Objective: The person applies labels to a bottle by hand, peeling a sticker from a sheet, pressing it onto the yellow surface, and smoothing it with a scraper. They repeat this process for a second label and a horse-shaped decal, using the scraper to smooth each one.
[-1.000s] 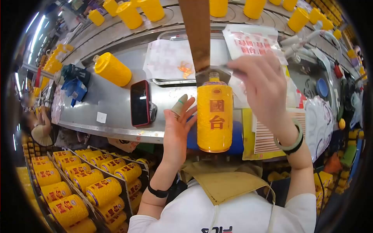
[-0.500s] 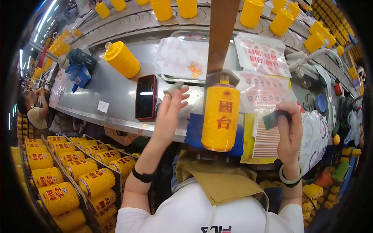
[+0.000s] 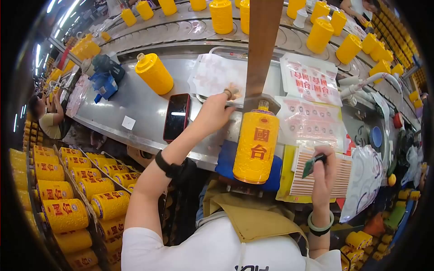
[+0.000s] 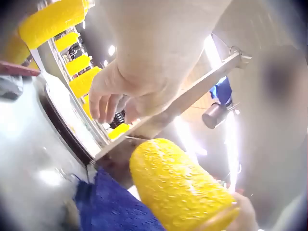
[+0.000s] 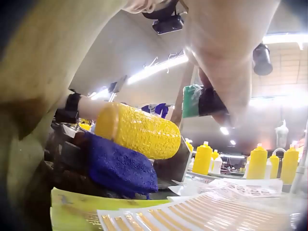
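A yellow bottle (image 3: 254,165) with red characters and a clear neck lies on a blue cloth (image 3: 224,159), neck pointing away from the person. Beyond it on the left, my left hand (image 3: 214,116) reaches over a white sheet (image 3: 210,74), its fingertips right at some crumpled orange bits (image 3: 233,89). In the left wrist view its fingers hang bent, and no object shows between them. To the right of the bottle, my right hand (image 3: 324,176) grips a small scraper (image 3: 309,167) with a green blade and dark grip, held above a striped sticker sheet (image 3: 300,185).
A phone (image 3: 176,118) and another yellow bottle (image 3: 156,76) are on the metal bench at left. A brown post (image 3: 262,45) rises behind the bottle. Printed transfer sheets (image 3: 309,83) lie at right. Crates of bottles (image 3: 65,214) stand at lower left; a conveyor (image 3: 176,34) carries more bottles behind.
The right hand has come down from the bottle's neck to the right side with the scraper. My left hand has moved forward from beside the bottle to the orange bits.
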Demonstrator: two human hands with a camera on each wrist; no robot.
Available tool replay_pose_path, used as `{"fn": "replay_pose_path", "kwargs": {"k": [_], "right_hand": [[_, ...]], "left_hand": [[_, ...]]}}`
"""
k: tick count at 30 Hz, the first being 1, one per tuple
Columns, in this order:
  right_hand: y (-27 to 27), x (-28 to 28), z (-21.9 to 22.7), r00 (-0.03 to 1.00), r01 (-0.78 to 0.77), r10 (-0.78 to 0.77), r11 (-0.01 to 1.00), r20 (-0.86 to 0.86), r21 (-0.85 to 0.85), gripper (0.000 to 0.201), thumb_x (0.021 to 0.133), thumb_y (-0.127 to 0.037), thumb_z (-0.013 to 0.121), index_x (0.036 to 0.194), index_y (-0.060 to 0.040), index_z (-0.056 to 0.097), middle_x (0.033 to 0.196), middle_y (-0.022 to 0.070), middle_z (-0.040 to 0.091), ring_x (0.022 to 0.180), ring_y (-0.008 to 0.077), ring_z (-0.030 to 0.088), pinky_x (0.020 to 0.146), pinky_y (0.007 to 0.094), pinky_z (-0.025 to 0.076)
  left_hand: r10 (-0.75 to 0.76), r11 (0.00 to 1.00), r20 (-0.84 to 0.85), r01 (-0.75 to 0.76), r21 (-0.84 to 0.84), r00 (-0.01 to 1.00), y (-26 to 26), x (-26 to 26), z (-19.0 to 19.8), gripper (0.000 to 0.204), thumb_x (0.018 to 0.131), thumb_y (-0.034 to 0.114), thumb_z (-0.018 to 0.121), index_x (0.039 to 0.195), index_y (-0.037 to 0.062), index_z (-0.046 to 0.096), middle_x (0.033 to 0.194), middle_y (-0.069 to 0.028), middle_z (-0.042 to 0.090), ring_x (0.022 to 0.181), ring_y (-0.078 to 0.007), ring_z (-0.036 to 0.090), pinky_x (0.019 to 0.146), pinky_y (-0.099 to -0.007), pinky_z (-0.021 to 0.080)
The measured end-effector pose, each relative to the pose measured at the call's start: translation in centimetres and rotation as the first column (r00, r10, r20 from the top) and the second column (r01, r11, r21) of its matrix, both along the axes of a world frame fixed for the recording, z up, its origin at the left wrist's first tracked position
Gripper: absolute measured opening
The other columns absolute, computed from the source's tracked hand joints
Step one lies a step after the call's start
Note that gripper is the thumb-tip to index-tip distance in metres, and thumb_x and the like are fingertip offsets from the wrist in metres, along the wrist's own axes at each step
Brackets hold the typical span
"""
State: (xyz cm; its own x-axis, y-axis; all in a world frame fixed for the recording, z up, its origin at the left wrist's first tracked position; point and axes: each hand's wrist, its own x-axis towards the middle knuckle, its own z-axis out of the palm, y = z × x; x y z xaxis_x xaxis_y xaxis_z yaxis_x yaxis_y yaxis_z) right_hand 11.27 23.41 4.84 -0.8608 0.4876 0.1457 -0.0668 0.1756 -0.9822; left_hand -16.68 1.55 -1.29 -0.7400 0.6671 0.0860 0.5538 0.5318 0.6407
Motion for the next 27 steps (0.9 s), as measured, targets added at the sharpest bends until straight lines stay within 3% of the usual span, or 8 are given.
{"fn": "replay_pose_path", "kwargs": {"k": [2,5,9,11,16,20,23,27], "right_hand": [[0.0,0.1,-0.5,0.994,-0.081,0.087,0.992,-0.062,0.093,0.050,0.085,-0.012,0.074,0.128,-0.0055,0.050,0.090,-0.0030,0.036,0.082,0.0089,0.036,0.075,0.0235,0.032],[-0.5,0.6,-1.7,0.999,-0.027,0.024,0.994,0.030,0.108,0.051,0.084,-0.007,0.074,0.129,-0.0080,0.049,0.089,-0.0026,0.035,0.081,0.0091,0.035,0.074,0.0241,0.031],[-0.4,0.8,-1.2,0.992,-0.028,0.011,0.991,0.125,0.128,0.030,0.090,0.000,0.066,0.118,-0.0067,0.056,0.085,-0.0020,0.039,0.078,0.0089,0.037,0.071,0.0240,0.033],[-0.4,0.6,-1.3,0.993,-0.029,0.015,0.992,0.115,0.119,0.024,0.093,0.000,0.064,0.115,-0.0056,0.058,0.086,-0.0015,0.042,0.078,0.0088,0.040,0.071,0.0240,0.035],[-1.0,0.5,-1.9,0.990,-0.030,0.022,0.998,0.139,0.060,0.006,0.100,-0.005,0.058,0.104,-0.0006,0.059,0.091,0.0037,0.055,0.083,0.0127,0.050,0.077,0.0279,0.043],[-0.8,0.7,-1.0,0.973,-0.089,0.067,0.992,0.221,0.089,0.009,0.100,-0.008,0.060,0.102,0.0016,0.060,0.091,0.0106,0.057,0.081,0.0199,0.054,0.078,0.0302,0.045],[-0.4,1.1,-1.1,0.970,-0.104,0.076,0.988,0.229,0.111,0.010,0.100,-0.008,0.061,0.101,0.0022,0.060,0.092,0.0125,0.058,0.081,0.0224,0.055,0.078,0.0316,0.046],[-0.6,1.2,-0.9,0.972,-0.099,0.074,0.990,0.223,0.102,0.011,0.100,-0.008,0.062,0.102,0.0025,0.061,0.092,0.0132,0.059,0.082,0.0247,0.058,0.079,0.0333,0.047]], "left_hand": [[-0.021,0.999,-0.101,0.016,-0.047,0.995,0.9,-0.4,-1.3,0.034,0.088,0.012,0.073,0.117,-0.0031,0.063,0.109,-0.0237,0.070,0.107,-0.0407,0.067,0.092,-0.0450,0.054],[-0.078,0.991,-0.205,0.053,-0.125,0.976,1.7,-0.1,-1.6,0.025,0.081,0.010,0.076,0.102,-0.0007,0.067,0.094,-0.0199,0.071,0.099,-0.0408,0.067,0.087,-0.0483,0.054],[-0.089,0.940,-0.253,-0.003,-0.342,0.963,1.7,-0.4,-1.0,0.017,0.084,0.000,0.065,0.100,0.0030,0.069,0.090,-0.0185,0.072,0.090,-0.0385,0.069,0.080,-0.0486,0.055],[-0.083,0.962,-0.346,-0.016,-0.274,0.934,1.3,-0.7,-0.7,0.016,0.085,-0.001,0.061,0.097,0.0030,0.070,0.087,-0.0190,0.072,0.088,-0.0392,0.070,0.078,-0.0491,0.054],[-0.067,0.986,-0.301,0.017,-0.165,0.951,0.7,-1.1,0.2,0.016,0.084,-0.001,0.060,0.095,0.0018,0.071,0.089,-0.0190,0.072,0.089,-0.0396,0.069,0.078,-0.0487,0.054],[-0.047,0.994,-0.375,0.008,-0.105,0.926,0.8,-1.8,0.2,0.022,0.084,-0.001,0.060,0.101,0.0008,0.075,0.097,-0.0190,0.073,0.092,-0.0391,0.070,0.080,-0.0461,0.055],[0.001,0.996,-0.443,-0.039,-0.076,0.897,1.4,-2.4,0.9,0.013,0.084,-0.002,0.061,0.093,-0.0008,0.070,0.094,-0.0175,0.070,0.090,-0.0400,0.067,0.081,-0.0473,0.053],[-0.004,0.995,-0.511,0.054,0.083,0.860,1.9,-2.9,1.4,0.007,0.084,-0.004,0.061,0.089,-0.0019,0.065,0.094,-0.0167,0.068,0.090,-0.0394,0.065,0.080,-0.0476,0.052]]}}
